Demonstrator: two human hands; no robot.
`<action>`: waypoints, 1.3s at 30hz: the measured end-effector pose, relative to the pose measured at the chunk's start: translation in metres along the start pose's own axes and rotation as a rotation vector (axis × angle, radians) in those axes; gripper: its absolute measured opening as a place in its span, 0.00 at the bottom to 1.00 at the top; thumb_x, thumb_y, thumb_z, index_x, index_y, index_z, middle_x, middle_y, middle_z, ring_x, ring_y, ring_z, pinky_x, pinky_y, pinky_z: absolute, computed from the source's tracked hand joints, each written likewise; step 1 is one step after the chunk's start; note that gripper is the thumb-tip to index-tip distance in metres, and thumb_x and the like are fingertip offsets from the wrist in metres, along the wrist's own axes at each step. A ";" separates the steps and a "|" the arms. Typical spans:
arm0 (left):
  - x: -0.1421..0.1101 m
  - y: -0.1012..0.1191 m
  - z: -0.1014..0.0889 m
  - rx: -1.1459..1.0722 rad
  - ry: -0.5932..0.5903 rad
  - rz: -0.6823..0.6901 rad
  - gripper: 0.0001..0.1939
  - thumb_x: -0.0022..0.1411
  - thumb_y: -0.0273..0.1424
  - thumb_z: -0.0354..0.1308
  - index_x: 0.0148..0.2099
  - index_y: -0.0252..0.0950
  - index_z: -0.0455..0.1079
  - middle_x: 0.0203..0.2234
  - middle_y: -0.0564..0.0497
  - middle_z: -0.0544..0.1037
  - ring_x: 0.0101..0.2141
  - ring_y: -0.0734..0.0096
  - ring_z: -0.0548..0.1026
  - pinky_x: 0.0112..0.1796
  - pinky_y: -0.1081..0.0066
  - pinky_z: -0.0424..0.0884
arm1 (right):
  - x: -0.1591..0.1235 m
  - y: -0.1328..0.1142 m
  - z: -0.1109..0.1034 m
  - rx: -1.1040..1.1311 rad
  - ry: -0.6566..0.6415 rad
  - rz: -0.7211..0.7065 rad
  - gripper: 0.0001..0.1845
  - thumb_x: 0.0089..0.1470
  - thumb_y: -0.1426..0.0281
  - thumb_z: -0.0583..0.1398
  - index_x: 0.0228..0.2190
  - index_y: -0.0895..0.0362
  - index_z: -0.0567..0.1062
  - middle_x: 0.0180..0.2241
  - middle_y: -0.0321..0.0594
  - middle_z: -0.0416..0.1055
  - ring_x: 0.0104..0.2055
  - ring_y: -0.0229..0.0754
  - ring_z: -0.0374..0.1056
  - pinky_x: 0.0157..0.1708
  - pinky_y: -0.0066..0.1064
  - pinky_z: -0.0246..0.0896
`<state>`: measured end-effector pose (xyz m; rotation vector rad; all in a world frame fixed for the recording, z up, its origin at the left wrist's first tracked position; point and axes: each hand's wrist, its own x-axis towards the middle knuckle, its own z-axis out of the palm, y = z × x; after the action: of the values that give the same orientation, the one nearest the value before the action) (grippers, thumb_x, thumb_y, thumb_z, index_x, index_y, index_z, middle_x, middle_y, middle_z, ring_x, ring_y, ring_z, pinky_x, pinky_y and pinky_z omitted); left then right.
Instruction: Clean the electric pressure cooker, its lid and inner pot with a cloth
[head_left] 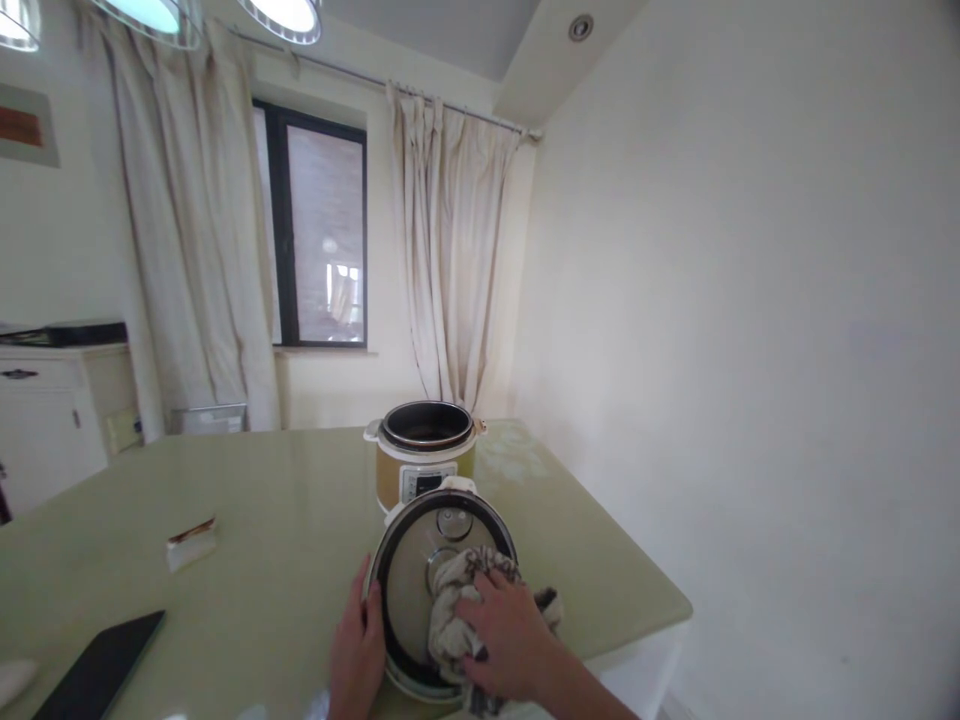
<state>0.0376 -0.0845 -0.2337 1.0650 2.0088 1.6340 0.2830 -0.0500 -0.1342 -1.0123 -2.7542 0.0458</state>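
Tilted up near the table's front edge is a round pressure cooker lid, its inner face with a dark sealing ring turned toward me. My left hand grips the lid's left rim, thumb on the near side. Bunched under my right hand is a patterned cloth, pressed against the right part of the lid's inside. Just behind the lid stands the electric pressure cooker, uncovered, with a dark inner pot; the lid hides part of its front panel.
The pale green table carries a small white and brown object and a dark flat device at left. A white object shows at the left edge. A white wall rises along the right. Curtains hang behind.
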 end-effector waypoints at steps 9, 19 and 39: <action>0.005 -0.010 0.002 0.074 0.023 -0.027 0.33 0.73 0.48 0.40 0.63 0.31 0.71 0.64 0.35 0.75 0.66 0.51 0.71 0.66 0.53 0.66 | 0.073 -0.029 0.016 -0.027 0.213 -0.372 0.19 0.65 0.62 0.62 0.56 0.43 0.79 0.61 0.35 0.73 0.61 0.52 0.67 0.59 0.44 0.67; 0.005 -0.014 0.000 0.032 -0.014 -0.001 0.32 0.73 0.47 0.39 0.65 0.34 0.69 0.63 0.38 0.77 0.66 0.52 0.71 0.67 0.52 0.66 | 0.094 0.013 -0.008 -0.088 0.250 0.061 0.22 0.66 0.68 0.59 0.59 0.44 0.76 0.63 0.45 0.70 0.62 0.57 0.62 0.61 0.52 0.58; 0.004 -0.006 -0.002 0.061 -0.006 -0.001 0.34 0.73 0.50 0.39 0.66 0.33 0.69 0.62 0.38 0.77 0.64 0.52 0.73 0.66 0.52 0.66 | 0.076 -0.040 0.025 -0.023 0.039 -0.297 0.26 0.58 0.55 0.67 0.56 0.48 0.75 0.70 0.47 0.61 0.66 0.62 0.59 0.61 0.62 0.60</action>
<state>0.0315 -0.0829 -0.2383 1.0880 2.0678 1.5764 0.1958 -0.0305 -0.1405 -0.5921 -2.8428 -0.0503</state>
